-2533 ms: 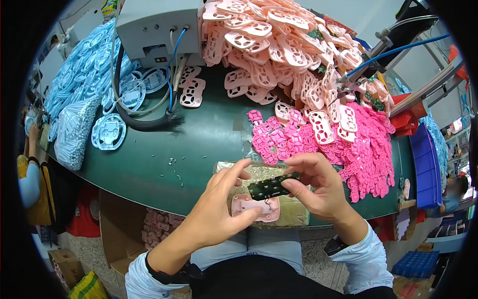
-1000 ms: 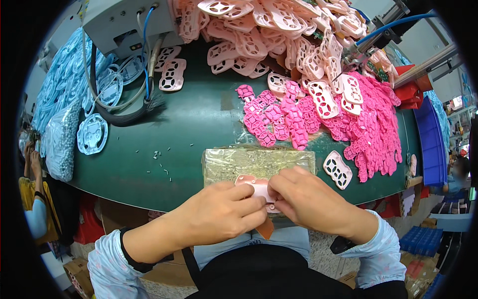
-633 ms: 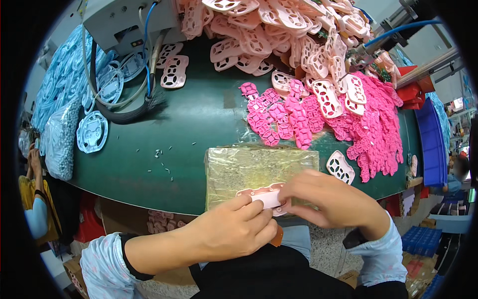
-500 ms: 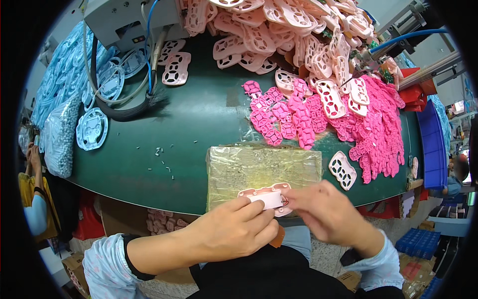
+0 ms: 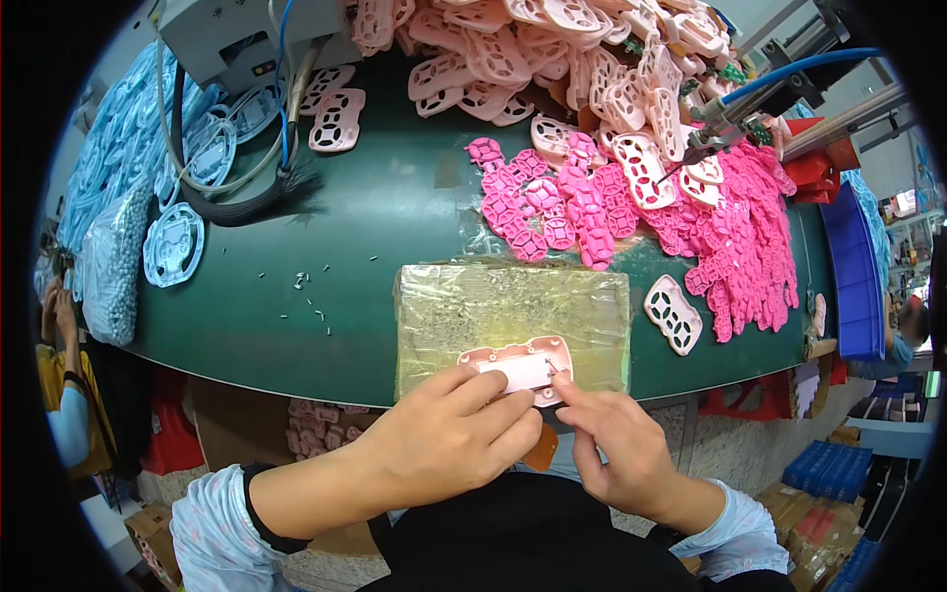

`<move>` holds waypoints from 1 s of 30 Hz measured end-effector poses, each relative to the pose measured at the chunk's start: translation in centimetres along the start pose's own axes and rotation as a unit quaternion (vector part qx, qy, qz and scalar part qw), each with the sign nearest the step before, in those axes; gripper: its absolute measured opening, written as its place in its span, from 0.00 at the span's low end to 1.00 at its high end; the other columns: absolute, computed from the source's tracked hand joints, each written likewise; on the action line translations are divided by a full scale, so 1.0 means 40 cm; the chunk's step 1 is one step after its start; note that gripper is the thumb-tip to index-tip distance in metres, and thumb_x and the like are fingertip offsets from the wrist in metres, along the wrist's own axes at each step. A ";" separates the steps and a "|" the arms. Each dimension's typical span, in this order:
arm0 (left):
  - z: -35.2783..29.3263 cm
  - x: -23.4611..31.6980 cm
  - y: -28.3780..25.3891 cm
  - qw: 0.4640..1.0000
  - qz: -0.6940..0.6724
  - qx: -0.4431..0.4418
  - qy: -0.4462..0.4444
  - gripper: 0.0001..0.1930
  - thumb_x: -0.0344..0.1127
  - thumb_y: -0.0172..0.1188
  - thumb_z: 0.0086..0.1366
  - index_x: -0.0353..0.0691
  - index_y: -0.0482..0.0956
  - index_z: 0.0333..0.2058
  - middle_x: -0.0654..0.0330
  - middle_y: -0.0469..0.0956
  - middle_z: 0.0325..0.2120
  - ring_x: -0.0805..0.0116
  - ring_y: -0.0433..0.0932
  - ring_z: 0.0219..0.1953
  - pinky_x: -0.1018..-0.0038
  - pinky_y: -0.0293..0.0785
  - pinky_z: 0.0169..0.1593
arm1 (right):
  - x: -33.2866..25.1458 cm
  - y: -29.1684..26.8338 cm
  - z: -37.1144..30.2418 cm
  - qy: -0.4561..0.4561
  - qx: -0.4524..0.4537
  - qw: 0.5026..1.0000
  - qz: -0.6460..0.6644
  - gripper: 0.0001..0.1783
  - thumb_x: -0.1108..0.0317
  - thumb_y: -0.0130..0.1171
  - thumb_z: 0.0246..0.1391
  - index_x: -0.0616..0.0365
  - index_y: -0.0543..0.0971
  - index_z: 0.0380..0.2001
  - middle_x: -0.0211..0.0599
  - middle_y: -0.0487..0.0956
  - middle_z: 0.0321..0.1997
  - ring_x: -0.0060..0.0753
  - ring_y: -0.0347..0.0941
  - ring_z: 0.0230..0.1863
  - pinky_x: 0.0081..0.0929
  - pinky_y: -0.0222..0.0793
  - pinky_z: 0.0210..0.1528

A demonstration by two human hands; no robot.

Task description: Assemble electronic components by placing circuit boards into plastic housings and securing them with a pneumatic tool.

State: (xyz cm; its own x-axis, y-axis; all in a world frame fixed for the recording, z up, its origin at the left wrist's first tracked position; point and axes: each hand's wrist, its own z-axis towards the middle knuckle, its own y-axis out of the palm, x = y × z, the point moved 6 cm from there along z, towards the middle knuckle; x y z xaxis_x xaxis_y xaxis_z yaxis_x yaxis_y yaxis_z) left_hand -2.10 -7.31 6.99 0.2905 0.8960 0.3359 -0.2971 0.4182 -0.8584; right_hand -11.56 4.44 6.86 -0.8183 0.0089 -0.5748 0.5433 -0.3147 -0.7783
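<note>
My left hand [image 5: 449, 434] is closed on a pink plastic shell [image 5: 550, 347], steadying it at the front of a tape-wrapped yellowish block [image 5: 513, 301]. Inside the shell lies a white rectangular piece [image 5: 527, 372], and my left fingers rest on its near side. Thin dark wires show at that piece's right end. There, the index fingertip of my right hand [image 5: 623, 444] presses down. The right thumb stands apart below, and I see nothing gripped between the fingers.
Bright pink parts [image 5: 740, 227] and pale pink shells [image 5: 493, 49] are heaped at the back. One loose shell [image 5: 674, 314] lies right of the block. Small metal pins [image 5: 300, 281] are scattered to the left. A machine arm [image 5: 725, 128] reaches in from the right.
My right hand has come down and its pinch has loosened; the index finger is now stretched onto the shell's right end. The left hand keeps its hold. The whole view has shifted slightly.
</note>
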 end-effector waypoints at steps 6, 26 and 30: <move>-0.005 0.000 0.001 1.000 0.000 0.004 -0.016 0.13 0.34 0.58 0.47 0.38 0.74 0.34 0.64 0.75 0.33 0.69 0.74 0.37 0.71 0.72 0.43 | -0.005 -0.006 0.011 0.067 0.034 0.996 0.057 0.19 0.86 0.58 0.43 0.65 0.75 0.42 0.50 0.78 0.51 0.47 0.78 0.40 0.34 0.75 0.43; -0.011 -0.004 0.001 0.999 -0.026 0.005 -0.044 0.13 0.34 0.61 0.49 0.40 0.78 0.36 0.62 0.79 0.41 0.66 0.77 0.40 0.69 0.75 0.40 | -0.042 -0.039 0.052 0.015 -0.041 0.999 -0.005 0.18 0.76 0.65 0.44 0.59 0.77 0.42 0.44 0.78 0.44 0.44 0.76 0.37 0.33 0.74 0.38; -0.015 -0.027 0.002 0.997 -0.075 -0.007 -0.033 0.16 0.31 0.63 0.49 0.39 0.78 0.39 0.62 0.79 0.41 0.65 0.77 0.41 0.68 0.75 0.41 | -0.048 -0.012 0.046 -0.041 -0.065 0.996 0.035 0.20 0.72 0.69 0.43 0.56 0.77 0.42 0.39 0.77 0.41 0.43 0.76 0.37 0.32 0.74 0.38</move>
State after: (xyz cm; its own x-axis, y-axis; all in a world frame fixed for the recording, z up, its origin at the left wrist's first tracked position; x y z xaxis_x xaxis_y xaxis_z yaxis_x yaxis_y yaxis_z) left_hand -1.90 -8.34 6.33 0.2695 0.8318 0.4853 -0.2425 0.5463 -0.8017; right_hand -10.60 2.84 8.81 -0.7876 -0.0875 -0.6099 0.6145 -0.1853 -0.7669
